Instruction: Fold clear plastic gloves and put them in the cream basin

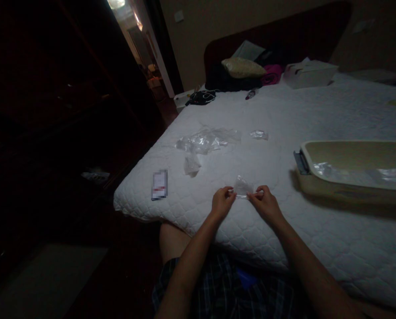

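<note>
A small clear plastic bag [242,185] lies on the white quilted bed, held between my two hands. My left hand [223,201] pinches its left edge between thumb and fingers. On the other side, my right hand [265,204] grips its lower right edge in the same way. Farther up the bed lies a loose heap of clear plastic bags [204,141]. A single bag [192,165] rests just below that heap, and another crumpled bag [259,134] lies to its right.
On the right stands a cream plastic bin [344,184] with a grey latch and clear plastic inside. A phone-like thing [160,185], blurred out, lies near the bed's left corner. At the back are a white box [311,73], a cushion [243,68] and dark cloth.
</note>
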### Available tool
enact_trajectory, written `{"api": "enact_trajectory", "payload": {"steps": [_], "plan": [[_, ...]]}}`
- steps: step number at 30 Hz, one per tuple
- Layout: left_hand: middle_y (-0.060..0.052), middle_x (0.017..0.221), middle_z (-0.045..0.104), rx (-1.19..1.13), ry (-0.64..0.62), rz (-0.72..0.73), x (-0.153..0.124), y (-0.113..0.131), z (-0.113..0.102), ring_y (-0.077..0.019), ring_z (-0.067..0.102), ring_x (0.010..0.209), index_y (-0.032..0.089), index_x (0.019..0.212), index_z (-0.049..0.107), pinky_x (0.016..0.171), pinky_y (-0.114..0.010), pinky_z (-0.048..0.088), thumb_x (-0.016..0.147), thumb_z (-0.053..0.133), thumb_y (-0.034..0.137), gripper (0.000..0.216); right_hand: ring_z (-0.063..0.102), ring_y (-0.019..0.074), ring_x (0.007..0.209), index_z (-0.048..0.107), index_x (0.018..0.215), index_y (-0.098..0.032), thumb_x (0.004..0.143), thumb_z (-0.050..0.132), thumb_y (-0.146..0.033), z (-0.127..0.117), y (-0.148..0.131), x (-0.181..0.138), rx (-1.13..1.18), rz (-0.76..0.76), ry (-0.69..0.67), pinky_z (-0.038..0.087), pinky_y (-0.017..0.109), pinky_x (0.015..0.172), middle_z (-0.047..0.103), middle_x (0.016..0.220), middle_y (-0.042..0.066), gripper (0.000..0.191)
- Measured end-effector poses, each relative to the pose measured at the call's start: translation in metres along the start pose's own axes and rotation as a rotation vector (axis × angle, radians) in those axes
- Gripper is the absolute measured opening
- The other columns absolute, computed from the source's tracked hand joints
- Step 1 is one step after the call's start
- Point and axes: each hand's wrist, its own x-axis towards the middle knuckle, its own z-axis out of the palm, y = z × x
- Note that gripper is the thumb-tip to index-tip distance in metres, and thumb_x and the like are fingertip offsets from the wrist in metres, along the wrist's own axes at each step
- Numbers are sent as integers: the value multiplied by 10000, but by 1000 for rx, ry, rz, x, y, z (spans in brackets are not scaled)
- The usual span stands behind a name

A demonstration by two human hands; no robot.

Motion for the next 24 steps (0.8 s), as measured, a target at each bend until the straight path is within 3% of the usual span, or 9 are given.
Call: {"api": "enact_trajectory", "payload": {"steps": [8,16,24], "plan": [[-14,789,633,80,15,51,-2,4,-2,-140,592,742,205,1010,651,731,-278,493,783,592,278,246,619,207,605,436,865,-234,758,512,-489,8,-6,8,-238,-15,122,389,282,525,658,678,24,287],[-26,807,642,244,-40,146,-4,12,-7,-158,561,789,216,1013,667,740,-288,471,839,537,265,222,574,171,567,498,818,-224,790,495,-429,11,-8,9,-368,-52,137,339,260,495,607,642,2,207],[-47,866,596,522,-107,338,-4,17,-6,-178,493,847,211,1055,629,754,-295,434,893,456,289,249,599,197,806,602,974,-178,870,396,-333,13,-4,6,-441,-233,161,438,304,686,640,909,70,279]]}}
